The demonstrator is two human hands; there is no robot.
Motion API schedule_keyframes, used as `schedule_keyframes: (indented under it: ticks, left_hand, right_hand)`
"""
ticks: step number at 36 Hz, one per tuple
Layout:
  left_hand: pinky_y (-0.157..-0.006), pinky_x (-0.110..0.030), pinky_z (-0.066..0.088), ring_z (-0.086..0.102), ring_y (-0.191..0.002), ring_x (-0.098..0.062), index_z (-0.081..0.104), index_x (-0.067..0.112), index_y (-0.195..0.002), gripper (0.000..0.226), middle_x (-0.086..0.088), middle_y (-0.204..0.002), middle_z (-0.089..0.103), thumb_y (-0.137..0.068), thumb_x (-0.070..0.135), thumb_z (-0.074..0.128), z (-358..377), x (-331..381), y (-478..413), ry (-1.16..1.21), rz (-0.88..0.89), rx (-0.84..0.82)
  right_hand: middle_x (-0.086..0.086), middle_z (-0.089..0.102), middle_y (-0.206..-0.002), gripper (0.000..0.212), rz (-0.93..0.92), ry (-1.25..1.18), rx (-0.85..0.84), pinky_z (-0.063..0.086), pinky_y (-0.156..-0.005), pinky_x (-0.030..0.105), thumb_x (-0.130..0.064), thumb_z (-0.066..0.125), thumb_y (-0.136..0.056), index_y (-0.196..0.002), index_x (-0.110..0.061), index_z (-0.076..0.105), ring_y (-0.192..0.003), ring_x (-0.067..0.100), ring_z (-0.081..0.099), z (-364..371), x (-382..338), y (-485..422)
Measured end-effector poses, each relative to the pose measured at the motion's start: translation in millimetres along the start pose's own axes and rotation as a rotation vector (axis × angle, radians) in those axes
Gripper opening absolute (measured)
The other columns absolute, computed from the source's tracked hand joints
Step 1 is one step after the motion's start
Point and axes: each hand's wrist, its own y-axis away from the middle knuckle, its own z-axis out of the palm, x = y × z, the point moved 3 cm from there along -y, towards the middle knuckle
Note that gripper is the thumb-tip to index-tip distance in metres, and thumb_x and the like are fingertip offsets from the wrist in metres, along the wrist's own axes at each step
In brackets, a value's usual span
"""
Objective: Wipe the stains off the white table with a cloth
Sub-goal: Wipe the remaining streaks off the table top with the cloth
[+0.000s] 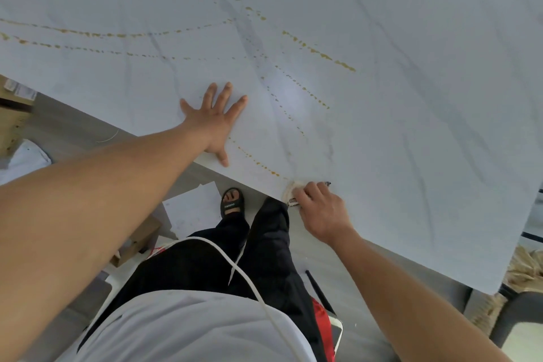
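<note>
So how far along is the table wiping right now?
Early on. No stretch looks clearly wiped yet. The right hand grips the cloth at the near edge of the table, at the end of one dotted trail; the left hand rests flat on top. Left: the yellowish stains, several long trails across the top.

Your right hand [321, 211] covers most of the cloth [290, 191], so you see only a pale bunched edge and a bit of patterned corner at the near rim of the white table [411, 97]. The table itself runs off the top, left and right of the view, and the yellow-brown stain lines [88, 34] are cut by the left edge. One trouser leg [273, 223] passes under the tabletop, which hides that foot.
</note>
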Motion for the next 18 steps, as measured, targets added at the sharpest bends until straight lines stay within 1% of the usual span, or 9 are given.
schedule_keyframes:
  ticks: [2,4,5,7,9,10,15,16,18]
  left_hand:
    - [-0.108,-0.083,0.015,-0.035,-0.15,-0.033,-0.036,0.042,-0.149,0.166,0.003,-0.156,-0.049,-0.051,0.058,0.096,1,-1,0,0.002,0.004,-0.002]
    - [-0.108,-0.084,0.015,-0.035,-0.15,-0.032,-0.036,0.042,-0.15,0.166,0.003,-0.156,-0.049,-0.051,0.058,0.096,1,0,0,0.007,0.006,0.0]
    - [-0.108,-0.083,0.015,-0.035,-0.15,-0.032,-0.036,0.042,-0.149,0.166,0.004,-0.156,-0.049,-0.051,0.058,0.096,1,0,0,0.005,0.006,0.001]
    - [-0.109,-0.083,0.015,-0.035,-0.15,-0.032,-0.037,0.042,-0.149,0.166,0.004,-0.156,-0.049,-0.051,0.059,0.096,1,0,0,0.006,0.005,0.003]
    - [-0.109,-0.083,0.014,-0.034,-0.15,-0.032,-0.037,0.042,-0.149,0.166,0.004,-0.156,-0.048,-0.051,0.059,0.096,2,0,0,0.006,0.006,0.005]
    - [-0.109,-0.083,0.014,-0.034,-0.15,-0.032,-0.036,0.042,-0.149,0.166,0.004,-0.156,-0.048,-0.051,0.059,0.096,2,0,0,0.006,0.008,0.005]
    - [-0.108,-0.083,0.016,-0.033,-0.15,-0.032,-0.036,0.042,-0.149,0.166,0.003,-0.156,-0.048,-0.05,0.06,0.096,3,-2,0,-0.002,0.013,0.007]
    - [-0.108,-0.084,0.016,-0.034,-0.15,-0.033,-0.036,0.042,-0.149,0.166,0.003,-0.156,-0.048,-0.05,0.06,0.096,2,-2,0,-0.003,0.014,0.006]
    - [-0.108,-0.084,0.015,-0.034,-0.15,-0.032,-0.036,0.043,-0.149,0.166,0.004,-0.156,-0.049,-0.05,0.06,0.096,3,-1,0,0.002,0.018,0.003]
  right_hand:
    - [0.005,0.054,-0.092,0.034,-0.129,0.02,-0.001,0.035,-0.043,0.03,-0.006,0.07,-0.072,-0.104,-0.015,0.06,-0.076,0.029,0.054,2,-1,3]
    - [0.005,0.054,-0.093,0.032,-0.163,0.038,-0.017,0.037,-0.043,0.031,-0.01,0.07,-0.074,-0.104,-0.017,0.06,-0.077,0.029,0.055,-2,7,-6]
    - [0.005,0.054,-0.094,0.03,-0.118,0.032,-0.017,0.039,-0.044,0.032,-0.012,0.07,-0.076,-0.104,-0.018,0.059,-0.079,0.03,0.056,-6,12,-13]
    - [0.005,0.054,-0.099,0.025,0.098,-0.03,0.009,0.042,-0.048,0.035,-0.016,0.063,-0.083,-0.108,-0.019,0.057,-0.086,0.03,0.055,-13,20,-24]
    - [0.006,0.052,-0.102,0.025,0.307,-0.105,0.078,0.039,-0.05,0.034,-0.015,0.056,-0.087,-0.112,-0.018,0.054,-0.09,0.031,0.052,-16,20,-25]
    - [0.006,0.052,-0.101,0.025,0.337,-0.116,0.095,0.037,-0.051,0.033,-0.014,0.055,-0.087,-0.112,-0.017,0.053,-0.089,0.031,0.051,-15,15,-22]
    - [0.003,0.052,-0.098,0.023,0.009,-0.066,-0.021,0.034,-0.048,0.03,-0.02,0.046,-0.087,-0.108,-0.019,0.054,-0.083,0.029,0.054,1,-14,5]
    - [0.003,0.052,-0.098,0.023,-0.01,-0.068,-0.026,0.035,-0.047,0.031,-0.021,0.046,-0.086,-0.108,-0.019,0.055,-0.082,0.029,0.054,1,-12,4]
    - [0.003,0.053,-0.098,0.02,0.052,-0.078,-0.001,0.038,-0.048,0.032,-0.02,0.053,-0.086,-0.107,-0.02,0.055,-0.084,0.029,0.055,-3,-3,-6]
